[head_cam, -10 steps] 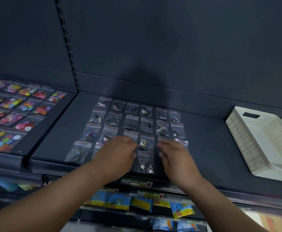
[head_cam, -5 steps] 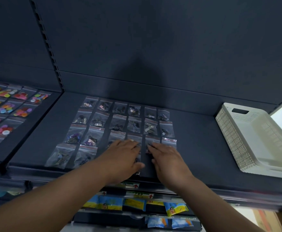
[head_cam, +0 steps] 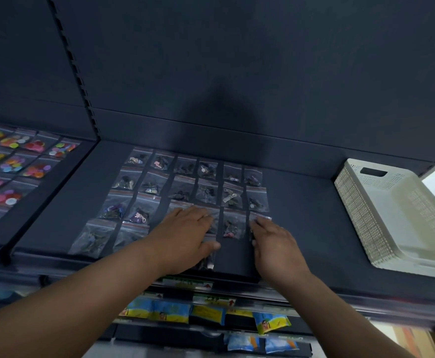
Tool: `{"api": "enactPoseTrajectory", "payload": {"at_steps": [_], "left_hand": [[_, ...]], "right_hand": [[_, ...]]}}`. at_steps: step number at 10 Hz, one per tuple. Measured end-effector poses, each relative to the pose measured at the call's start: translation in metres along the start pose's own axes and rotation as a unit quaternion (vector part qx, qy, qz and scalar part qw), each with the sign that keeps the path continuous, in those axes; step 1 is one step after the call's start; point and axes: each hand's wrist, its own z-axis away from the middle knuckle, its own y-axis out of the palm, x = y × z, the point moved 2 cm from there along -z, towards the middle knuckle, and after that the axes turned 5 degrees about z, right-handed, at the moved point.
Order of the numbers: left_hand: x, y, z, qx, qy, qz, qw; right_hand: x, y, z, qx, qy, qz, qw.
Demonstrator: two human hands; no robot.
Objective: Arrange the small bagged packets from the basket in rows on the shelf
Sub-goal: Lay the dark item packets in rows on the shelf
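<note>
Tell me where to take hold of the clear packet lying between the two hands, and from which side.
Pinch the packet by its near edge, coming from the front of the shelf. It lies flat with other packets close behind and beside it, but the shelf just in front of it is bare, so there is likely room to get under it.
</note>
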Motion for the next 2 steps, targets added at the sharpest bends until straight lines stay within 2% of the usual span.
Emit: {"api": "enactPoseTrajectory", "payload": {"at_steps": [2], "left_hand": [[0.0074,-0.0014,0.0044,-0.017,-0.006,0.006,1.000]], "right_hand": [[-0.0001,0.0028,-0.0024,-0.001,0.001,-0.002,1.000]]}}
